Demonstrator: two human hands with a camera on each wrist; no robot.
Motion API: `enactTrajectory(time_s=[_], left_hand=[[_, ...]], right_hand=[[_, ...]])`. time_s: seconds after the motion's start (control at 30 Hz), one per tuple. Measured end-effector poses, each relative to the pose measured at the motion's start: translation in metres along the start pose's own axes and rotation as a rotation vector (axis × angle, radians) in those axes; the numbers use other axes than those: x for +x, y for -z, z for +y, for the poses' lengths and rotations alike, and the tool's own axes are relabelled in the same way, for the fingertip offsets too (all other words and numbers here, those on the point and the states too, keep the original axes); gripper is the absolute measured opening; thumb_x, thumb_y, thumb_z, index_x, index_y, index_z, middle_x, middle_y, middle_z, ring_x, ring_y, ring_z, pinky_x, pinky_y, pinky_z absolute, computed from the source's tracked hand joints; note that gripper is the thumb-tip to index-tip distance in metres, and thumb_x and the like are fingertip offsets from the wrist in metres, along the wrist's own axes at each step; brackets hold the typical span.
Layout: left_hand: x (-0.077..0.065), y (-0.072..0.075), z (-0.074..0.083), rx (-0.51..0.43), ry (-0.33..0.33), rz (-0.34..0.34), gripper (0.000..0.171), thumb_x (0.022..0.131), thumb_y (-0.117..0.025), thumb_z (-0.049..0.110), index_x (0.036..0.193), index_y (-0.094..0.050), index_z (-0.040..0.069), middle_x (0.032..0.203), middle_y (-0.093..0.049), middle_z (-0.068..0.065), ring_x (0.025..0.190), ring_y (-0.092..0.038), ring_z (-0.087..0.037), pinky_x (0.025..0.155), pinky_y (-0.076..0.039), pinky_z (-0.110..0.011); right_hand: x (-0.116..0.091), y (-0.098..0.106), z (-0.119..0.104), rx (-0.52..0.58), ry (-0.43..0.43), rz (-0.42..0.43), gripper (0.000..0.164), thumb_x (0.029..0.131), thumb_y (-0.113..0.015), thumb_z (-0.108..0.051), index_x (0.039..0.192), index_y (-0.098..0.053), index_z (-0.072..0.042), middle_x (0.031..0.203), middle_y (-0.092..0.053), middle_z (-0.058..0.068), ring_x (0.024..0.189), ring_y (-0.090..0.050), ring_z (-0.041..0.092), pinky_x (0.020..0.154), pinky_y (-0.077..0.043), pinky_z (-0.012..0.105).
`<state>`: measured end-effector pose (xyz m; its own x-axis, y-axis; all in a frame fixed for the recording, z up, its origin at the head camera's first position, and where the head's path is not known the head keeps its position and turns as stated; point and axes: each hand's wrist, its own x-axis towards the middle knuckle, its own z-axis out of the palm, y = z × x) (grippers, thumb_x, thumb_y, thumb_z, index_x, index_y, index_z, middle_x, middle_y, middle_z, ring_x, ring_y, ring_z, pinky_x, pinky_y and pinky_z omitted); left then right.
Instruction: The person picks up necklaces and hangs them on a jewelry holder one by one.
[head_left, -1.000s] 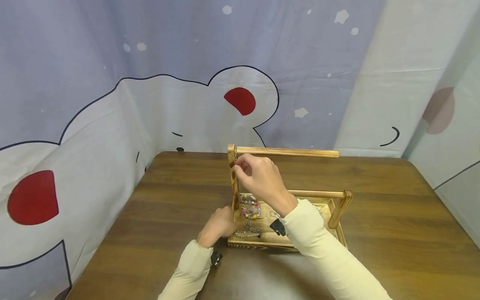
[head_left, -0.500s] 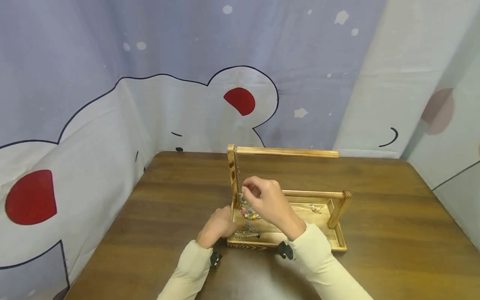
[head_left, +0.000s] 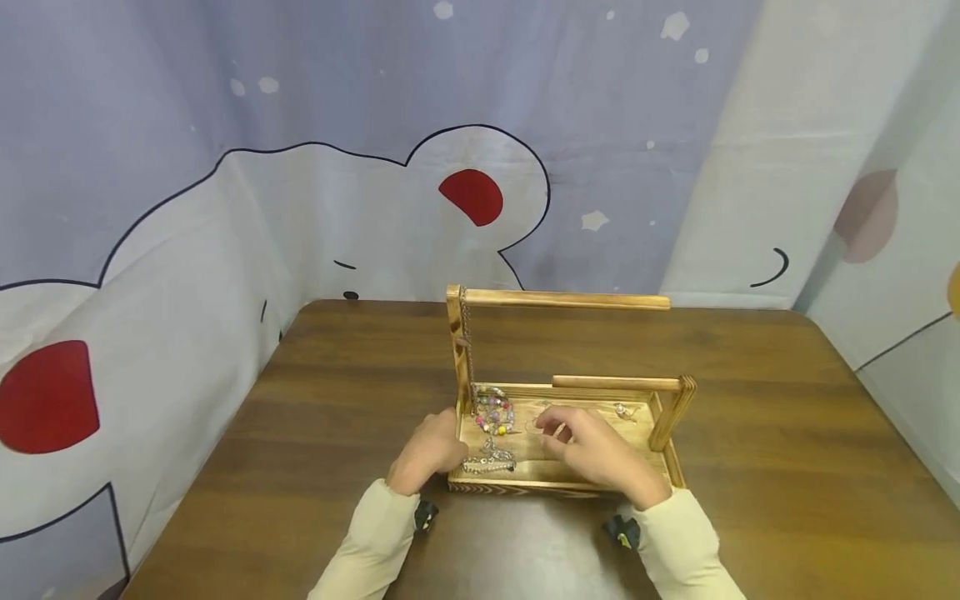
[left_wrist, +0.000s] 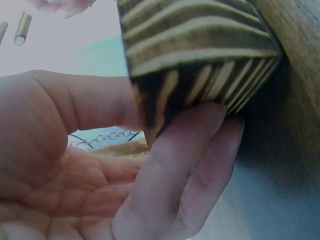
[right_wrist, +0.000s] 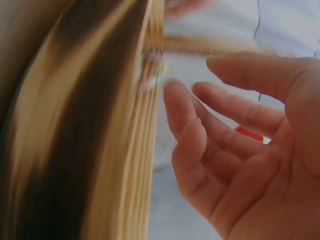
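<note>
A wooden jewelry stand (head_left: pixel 517 487) with a tray base stands on the table. My left hand (head_left: pixel 429 451) grips its left end; in the left wrist view the thumb and fingers close around a dark-striped corner (left_wrist: pixel 200 55). Over the tray's middle hovers my right hand (head_left: pixel 596 450), fingers loosely bent and thumb apart, holding nothing visible. A chain necklace (head_left: pixel 468 354) hangs from the left end of the upper bar (head_left: pixel 570 300). Beaded bracelets (head_left: pixel 495 417) lie in the tray's left part, with silver chain bracelets (head_left: pixel 489 463) in front of them.
A shorter, lower bar (head_left: pixel 615 383) extends leftward from the right post (head_left: pixel 672 417). A small piece of jewelry (head_left: pixel 624 411) lies in the tray near that post. The brown table (head_left: pixel 337 375) meets a patterned curtain (head_left: pixel 337 217) at the back.
My right hand has left the hanging necklace, coming down and rightward over the tray. The left hand keeps its grip on the stand. The head view has shifted slightly.
</note>
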<state>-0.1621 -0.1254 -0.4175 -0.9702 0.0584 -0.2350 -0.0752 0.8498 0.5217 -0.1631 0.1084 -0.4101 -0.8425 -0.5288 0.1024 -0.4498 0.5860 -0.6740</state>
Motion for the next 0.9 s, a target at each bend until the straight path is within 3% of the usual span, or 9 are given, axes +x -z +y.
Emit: enactTrajectory(time_s=[0.17,0.33,0.5,0.7,0.9], left_hand=[[0.001,0.001,-0.001,0.018,0.027,-0.011,0.022,0.067,-0.059,0.002,0.088,-0.055,0.002,0.074,-0.052,-0.011,0.066,-0.05,-0.025,0.056,-0.042,-0.037],[0.003,0.001,0.0,0.028,0.024,-0.021,0.028,0.068,-0.06,0.004,0.096,-0.055,-0.001,0.079,-0.054,-0.013,0.07,-0.051,-0.025,0.06,-0.045,-0.041],[0.004,0.002,0.002,0.022,0.03,-0.023,0.03,0.069,-0.062,0.006,0.097,-0.055,-0.001,0.08,-0.055,-0.013,0.071,-0.052,-0.026,0.062,-0.046,-0.042],[0.004,0.003,0.003,0.025,0.033,-0.03,0.029,0.069,-0.063,0.006,0.096,-0.055,-0.001,0.079,-0.055,-0.013,0.071,-0.052,-0.026,0.064,-0.047,-0.042],[0.002,0.002,0.003,0.028,0.037,-0.031,0.032,0.069,-0.061,0.005,0.099,-0.055,-0.002,0.081,-0.055,-0.014,0.072,-0.052,-0.026,0.064,-0.047,-0.043]], right_hand=[[-0.006,0.016,0.028,-0.158,-0.125,0.064,0.021,0.083,-0.06,-0.009,0.102,-0.063,0.0,0.088,-0.064,0.007,0.076,-0.06,0.017,0.065,-0.049,0.031],[-0.014,0.023,0.045,-0.358,-0.291,0.206,0.019,0.079,-0.056,-0.002,0.096,-0.058,0.005,0.086,-0.057,0.015,0.072,-0.053,0.024,0.059,-0.045,0.04],[-0.015,0.022,0.047,-0.348,-0.363,0.294,0.012,0.077,-0.046,0.002,0.086,-0.051,0.008,0.083,-0.048,0.023,0.065,-0.049,0.028,0.056,-0.045,0.044],[-0.016,0.02,0.048,-0.318,-0.465,0.236,0.015,0.079,-0.043,-0.002,0.088,-0.051,0.006,0.087,-0.047,0.025,0.066,-0.051,0.03,0.057,-0.045,0.045],[-0.012,0.023,0.05,-0.206,-0.42,0.073,0.018,0.08,-0.054,-0.008,0.096,-0.058,-0.002,0.081,-0.061,0.009,0.068,-0.052,0.019,0.06,-0.044,0.035]])
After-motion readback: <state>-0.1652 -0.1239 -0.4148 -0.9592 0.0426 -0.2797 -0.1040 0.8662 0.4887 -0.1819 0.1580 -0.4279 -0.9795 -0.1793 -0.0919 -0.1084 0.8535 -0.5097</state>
